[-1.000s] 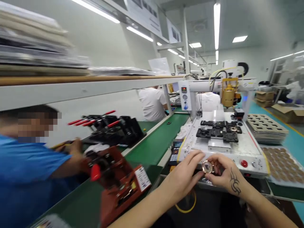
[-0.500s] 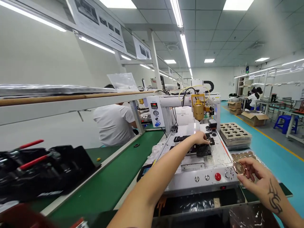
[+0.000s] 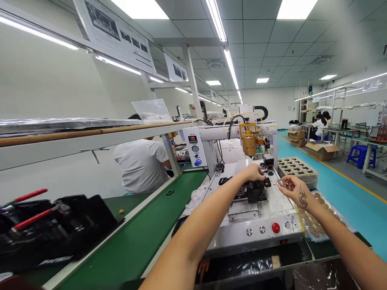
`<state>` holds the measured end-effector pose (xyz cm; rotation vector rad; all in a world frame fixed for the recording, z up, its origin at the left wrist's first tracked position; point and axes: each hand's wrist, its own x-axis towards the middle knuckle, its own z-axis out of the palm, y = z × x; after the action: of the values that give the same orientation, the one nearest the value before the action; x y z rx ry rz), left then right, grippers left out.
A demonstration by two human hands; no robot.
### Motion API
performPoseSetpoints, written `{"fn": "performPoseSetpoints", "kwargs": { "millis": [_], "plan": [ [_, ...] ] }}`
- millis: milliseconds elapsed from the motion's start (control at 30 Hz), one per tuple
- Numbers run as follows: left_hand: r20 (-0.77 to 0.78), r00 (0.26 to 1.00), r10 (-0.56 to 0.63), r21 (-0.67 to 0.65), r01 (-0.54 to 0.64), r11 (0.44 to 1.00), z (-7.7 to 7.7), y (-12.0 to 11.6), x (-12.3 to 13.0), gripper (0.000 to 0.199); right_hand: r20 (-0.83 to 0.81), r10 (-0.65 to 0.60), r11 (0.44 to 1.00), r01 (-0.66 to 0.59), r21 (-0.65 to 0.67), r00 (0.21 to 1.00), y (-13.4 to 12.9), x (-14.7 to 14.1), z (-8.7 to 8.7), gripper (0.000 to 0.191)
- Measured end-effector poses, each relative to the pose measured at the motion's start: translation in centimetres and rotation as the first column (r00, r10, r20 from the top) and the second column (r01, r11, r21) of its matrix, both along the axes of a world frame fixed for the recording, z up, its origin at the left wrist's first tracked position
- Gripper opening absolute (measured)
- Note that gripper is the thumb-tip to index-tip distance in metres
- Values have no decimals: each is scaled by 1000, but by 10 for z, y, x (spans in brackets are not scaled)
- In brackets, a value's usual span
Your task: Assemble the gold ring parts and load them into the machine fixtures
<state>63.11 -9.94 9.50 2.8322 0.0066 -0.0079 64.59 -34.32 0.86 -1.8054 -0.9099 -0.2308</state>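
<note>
My left hand [image 3: 254,173] reaches over the black fixture [image 3: 256,192] on the machine's bed. Its fingers are pinched together at the fixture's right side, on a small shiny part too small to name. My right hand [image 3: 294,189] grips a round rose-gold watch case [image 3: 281,183] by its edge, just right of the fixture and above the white bed. The gold dispensing head [image 3: 249,143] of the machine hangs above and behind my left hand, apart from it.
A bag of round gold-brown parts [image 3: 314,223] lies right of the machine, with stacked beige trays [image 3: 298,169] behind it. Buttons line the machine's front [image 3: 232,238]. A green conveyor belt [image 3: 145,229] and black clamps with red handles [image 3: 33,219] are left. A co-worker [image 3: 142,165] sits beyond.
My right hand has carried the watch case left and forward, from beside the machine's front corner to near the fixture. The left hand stays at the fixture. The view has shifted slightly.
</note>
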Motion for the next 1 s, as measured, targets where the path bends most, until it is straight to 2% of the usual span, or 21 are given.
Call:
{"fn": "performPoseSetpoints", "kwargs": {
  "millis": [167, 300, 467, 567, 700, 833, 933, 1000],
  "plan": [
    [226, 974, -12, -220, 63, 974, 27, 20, -48, 22, 24, 128, 971, -121, -206, 991, 52, 48, 3, 30],
    [328, 945, 6, -316, 104, 943, 42, 21, -107, 27, -24, 239, 887, -229, -401, 971, 86, 79, 3, 25],
    [363, 932, 6, -379, 141, 915, 38, 17, -188, 27, -35, 353, 778, -314, -544, 935, 96, 93, 8, 26],
    [342, 939, 40, -386, 101, 917, 30, 20, -227, 27, 0, 390, 753, -320, -575, 921, 94, 93, 10, 26],
    [345, 932, 114, -384, 29, 923, 14, 28, -265, 22, 95, 351, 787, -239, -568, 932, 93, 90, 7, 25],
    [350, 916, 199, -419, -37, 907, -3, 30, -281, 26, 187, 254, 843, -122, -524, 949, 96, 82, 8, 26],
    [373, 902, 219, -448, -31, 894, -18, 21, -285, 28, 247, 158, 903, -39, -428, 956, 87, 61, 12, 21],
    [391, 894, 219, -461, -16, 888, -33, 13, -289, 27, 282, 65, 945, 32, -326, 957, 68, 35, 9, 20]
  ]
}}
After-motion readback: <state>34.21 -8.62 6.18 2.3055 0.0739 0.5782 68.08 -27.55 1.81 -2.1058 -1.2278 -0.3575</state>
